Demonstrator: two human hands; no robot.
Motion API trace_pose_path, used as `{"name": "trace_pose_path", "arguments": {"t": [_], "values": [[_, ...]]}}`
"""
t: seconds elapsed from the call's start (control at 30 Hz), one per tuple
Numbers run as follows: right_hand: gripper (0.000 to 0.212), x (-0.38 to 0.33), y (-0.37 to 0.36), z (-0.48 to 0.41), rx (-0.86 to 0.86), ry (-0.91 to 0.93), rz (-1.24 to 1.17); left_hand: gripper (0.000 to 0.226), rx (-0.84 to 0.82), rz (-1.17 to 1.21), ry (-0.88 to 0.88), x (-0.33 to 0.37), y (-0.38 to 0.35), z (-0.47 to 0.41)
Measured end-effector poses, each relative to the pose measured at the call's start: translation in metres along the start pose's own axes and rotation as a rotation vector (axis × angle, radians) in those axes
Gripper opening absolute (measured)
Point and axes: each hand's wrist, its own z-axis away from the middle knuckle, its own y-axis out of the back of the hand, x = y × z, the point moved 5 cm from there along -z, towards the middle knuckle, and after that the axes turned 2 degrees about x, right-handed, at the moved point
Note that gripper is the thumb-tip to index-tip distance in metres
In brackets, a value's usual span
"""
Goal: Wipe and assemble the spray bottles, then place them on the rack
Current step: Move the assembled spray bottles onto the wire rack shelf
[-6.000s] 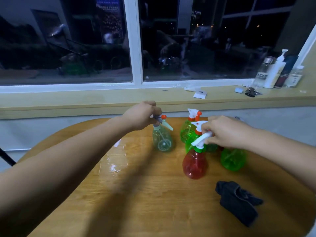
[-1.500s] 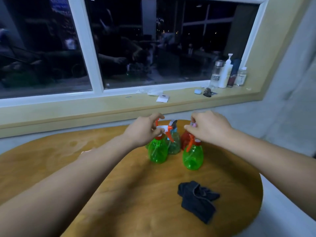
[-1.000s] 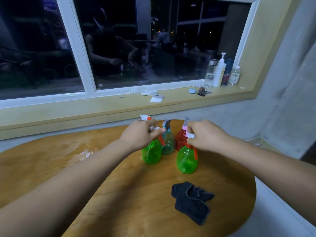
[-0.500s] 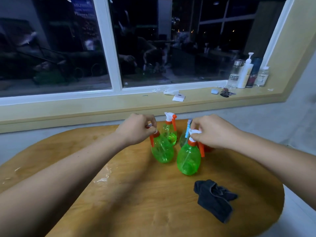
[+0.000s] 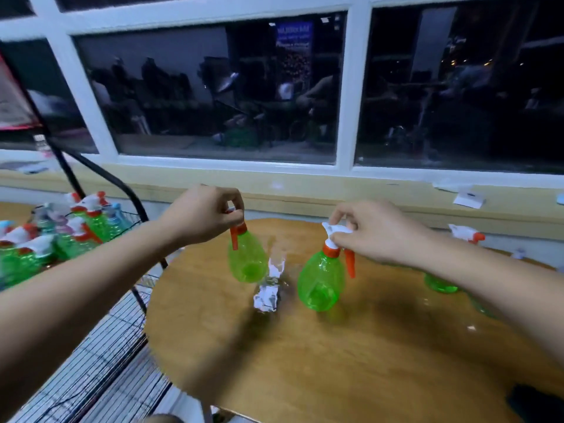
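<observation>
Left hand (image 5: 207,213): centre-left of the frame, fingers clenched round the top of a translucent green plastic spray bottle (image 5: 247,264). The spray head is hidden inside my fist. Only the orange collar and the orange trigger show below my fingers. The bottle hangs tilted from this grip, over the left part of the round wooden table (image 5: 335,361).

Right hand (image 5: 378,233): centre-right of the frame, thumb and fingers pinching the white spray head of a second translucent green plastic bottle (image 5: 320,285). Its orange collar sits just under my fingertips and its orange trigger hangs down on the bottle's right. The bottle leans to one side. I cannot tell whether its base touches the table top.

Between the two bottles, a crumpled piece of clear shiny wrapping (image 5: 268,293) lies on the table.

At the right edge of the frame, a further green spray bottle with a white-and-orange head (image 5: 441,285) stands on the table, partly hidden behind my right forearm. A dark cloth (image 5: 534,404) lies at the lower right corner, mostly cut off.

Black wire rack (image 5: 100,361): left side of the frame, just beside the table edge. Its upper basket holds a cluster of assembled spray bottles, mostly green with white and orange heads (image 5: 61,236). The lower wire shelf shows beneath my left forearm.

Across the top of the frame, a white-framed window (image 5: 348,87) with dark glass.
</observation>
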Motion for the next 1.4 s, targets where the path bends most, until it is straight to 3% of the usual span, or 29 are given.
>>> {"name": "trace_pose_path", "arguments": {"t": [0.37, 0.73, 1.03, 1.27, 1.4], "values": [[0.019, -0.233, -0.055, -0.091, 0.009, 0.419, -0.079, 0.007, 0.094, -0.114, 0.295, -0.182, 0.116, 0.110], [0.024, -0.402, -0.114, -0.130, 0.044, 0.629, -0.273, 0.011, 0.113, -0.201, 0.502, -0.295, 0.167, 0.182], [0.026, -0.485, -0.189, -0.144, 0.037, 0.659, -0.295, 0.016, 0.099, -0.318, 0.637, -0.376, 0.140, 0.192], [0.032, -0.511, -0.243, -0.150, -0.004, 0.719, -0.062, 0.023, 0.076, -0.328, 0.708, -0.409, 0.109, 0.190], [0.033, -0.520, -0.261, -0.150, 0.007, 0.760, 0.028, 0.016, 0.034, -0.299, 0.751, -0.416, 0.094, 0.192]]}}
